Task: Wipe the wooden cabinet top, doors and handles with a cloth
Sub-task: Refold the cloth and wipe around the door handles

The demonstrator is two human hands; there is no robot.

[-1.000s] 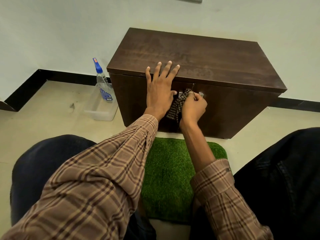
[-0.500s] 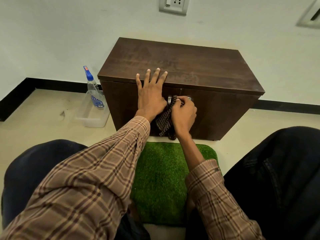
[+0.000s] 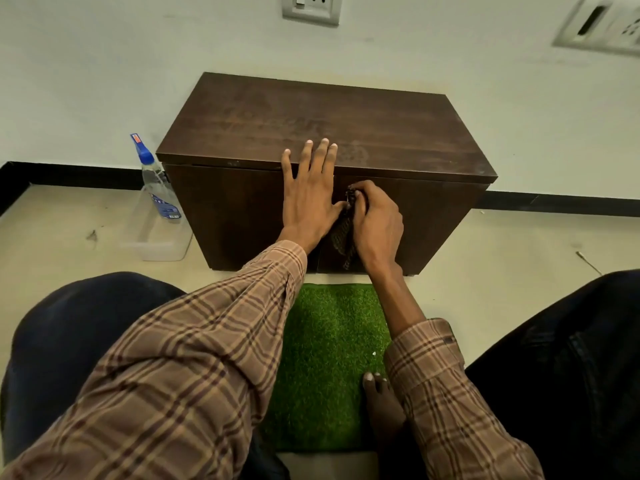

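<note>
A low dark wooden cabinet (image 3: pixel 398 133) stands against the wall, both doors closed. My left hand (image 3: pixel 310 192) lies flat over its front top edge, fingers straight on the top. Right beside it, my right hand (image 3: pixel 375 220) grips a dark checked cloth (image 3: pixel 342 233) bunched against the upper middle of the doors, where the handles sit. The handles are hidden under the cloth and my fingers. A tail of cloth hangs down between my two hands.
A spray bottle (image 3: pixel 156 188) with a blue nozzle stands in a clear plastic tub (image 3: pixel 152 244) left of the cabinet. A green grass mat (image 3: pixel 329 341) lies between my knees, with a bare foot (image 3: pixel 381 400) on it. Wall sockets (image 3: pixel 311 6) are above.
My right hand with the cloth has shifted slightly right and now covers the metal handles that showed before. My left hand stays flat on the top edge. The view has tilted upward.
</note>
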